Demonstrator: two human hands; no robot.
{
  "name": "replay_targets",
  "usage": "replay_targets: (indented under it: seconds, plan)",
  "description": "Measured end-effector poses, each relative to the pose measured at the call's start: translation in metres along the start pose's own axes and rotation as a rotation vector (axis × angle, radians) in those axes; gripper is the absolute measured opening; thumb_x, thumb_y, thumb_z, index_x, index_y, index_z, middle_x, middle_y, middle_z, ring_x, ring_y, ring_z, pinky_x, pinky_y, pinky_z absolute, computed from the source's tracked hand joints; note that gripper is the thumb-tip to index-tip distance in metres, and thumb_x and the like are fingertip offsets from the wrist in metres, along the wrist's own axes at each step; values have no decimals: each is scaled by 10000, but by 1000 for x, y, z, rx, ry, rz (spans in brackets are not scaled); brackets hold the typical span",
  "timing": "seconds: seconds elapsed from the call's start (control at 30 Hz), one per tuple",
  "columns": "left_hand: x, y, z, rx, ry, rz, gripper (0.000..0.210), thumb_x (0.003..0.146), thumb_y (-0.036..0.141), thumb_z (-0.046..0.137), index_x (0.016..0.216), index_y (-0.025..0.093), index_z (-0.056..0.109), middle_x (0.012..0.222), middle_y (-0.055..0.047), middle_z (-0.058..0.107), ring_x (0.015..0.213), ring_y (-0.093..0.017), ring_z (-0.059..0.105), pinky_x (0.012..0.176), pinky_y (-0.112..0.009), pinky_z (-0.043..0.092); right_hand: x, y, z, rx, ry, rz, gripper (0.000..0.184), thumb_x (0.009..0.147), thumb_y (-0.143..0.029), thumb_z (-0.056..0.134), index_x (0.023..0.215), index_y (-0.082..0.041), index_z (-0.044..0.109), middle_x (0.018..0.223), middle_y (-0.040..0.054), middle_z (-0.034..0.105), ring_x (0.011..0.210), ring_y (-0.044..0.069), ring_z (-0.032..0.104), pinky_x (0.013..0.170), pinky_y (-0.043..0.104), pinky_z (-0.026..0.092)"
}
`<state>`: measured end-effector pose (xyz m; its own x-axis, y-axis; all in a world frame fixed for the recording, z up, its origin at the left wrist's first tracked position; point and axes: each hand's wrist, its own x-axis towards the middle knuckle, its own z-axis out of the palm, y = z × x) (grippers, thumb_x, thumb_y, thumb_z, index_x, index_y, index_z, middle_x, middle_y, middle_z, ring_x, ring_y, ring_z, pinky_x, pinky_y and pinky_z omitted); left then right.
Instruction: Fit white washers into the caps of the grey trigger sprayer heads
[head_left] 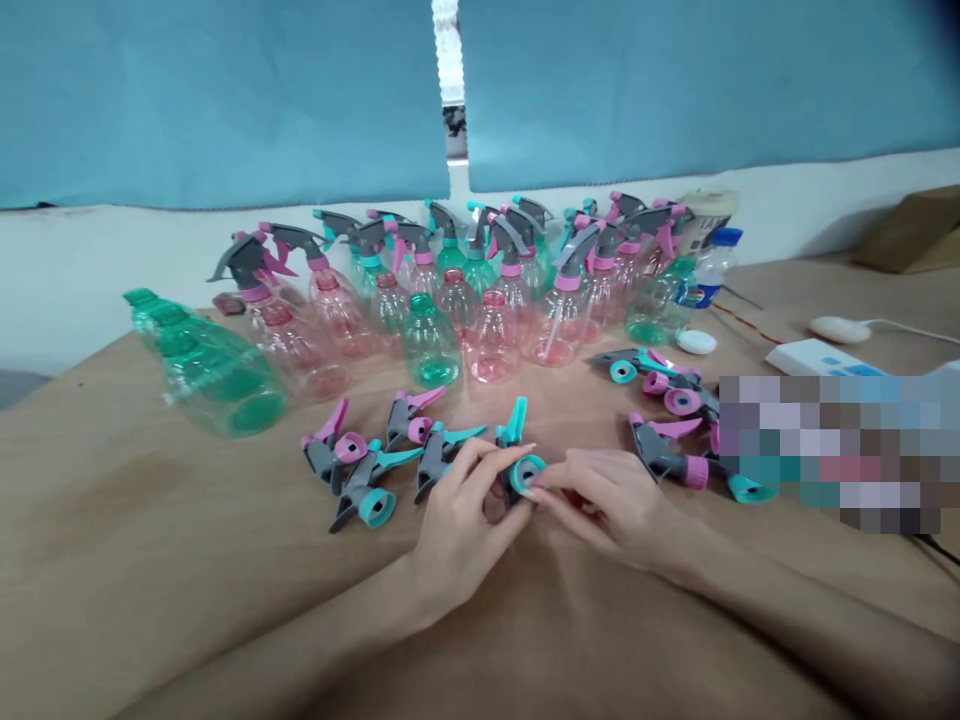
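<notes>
Between my two hands is a grey spray trigger head (528, 473) with a teal collar, its open underside facing me and its teal lever pointing away. My left hand (461, 520) is closed around the head's left side. The thumb and forefinger of my right hand (619, 505) pinch at the collar's right edge; whether something small is between them I cannot make out. Left of my left hand lie several loose trigger heads (373, 505) with pink or teal collars. More loose trigger heads (675, 455) lie beyond my right hand.
Green and pink bottles without heads, among them a green bottle (433, 345), stand behind my hands. Bottles with trigger heads (568, 300) fill the back. Green bottles (225, 385) lie toward the left. A blue-capped bottle (712, 270), white cap (696, 342) and white mouse (840, 329) are right.
</notes>
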<state>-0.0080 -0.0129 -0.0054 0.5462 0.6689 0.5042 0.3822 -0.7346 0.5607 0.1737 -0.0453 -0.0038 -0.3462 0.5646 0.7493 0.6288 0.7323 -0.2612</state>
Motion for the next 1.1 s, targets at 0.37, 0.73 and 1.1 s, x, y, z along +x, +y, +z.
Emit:
replay_targets:
  seconds: [0.37, 0.73, 1.1]
  plan:
    - [-6, 3, 0, 98, -46, 18, 293, 849, 252, 577, 1134, 186, 574, 894, -37, 572, 588, -95, 543, 491, -205, 457, -2, -6, -6, 12, -22, 55, 181, 908, -285, 537, 875, -128, 619, 551, -34, 537, 479, 90, 476, 489, 216, 359]
    - [-4, 5, 0, 93, -82, -3, 234, 861, 268, 564, 1084, 196, 557, 903, -23, 569, 575, -85, 540, 512, -206, 457, -1, -7, -7, -57, -28, 95, 210, 922, -279, 508, 861, -143, 656, 613, -1, 659, 497, 112, 545, 531, 241, 425]
    - [0, 3, -2, -47, -192, 2, 294, 884, 180, 544, 1175, 186, 503, 1005, -50, 552, 742, -133, 574, 660, -259, 508, -6, -11, -4, -61, -16, 147, 189, 917, -232, 501, 836, -170, 661, 656, 2, 700, 493, 114, 555, 551, 262, 434]
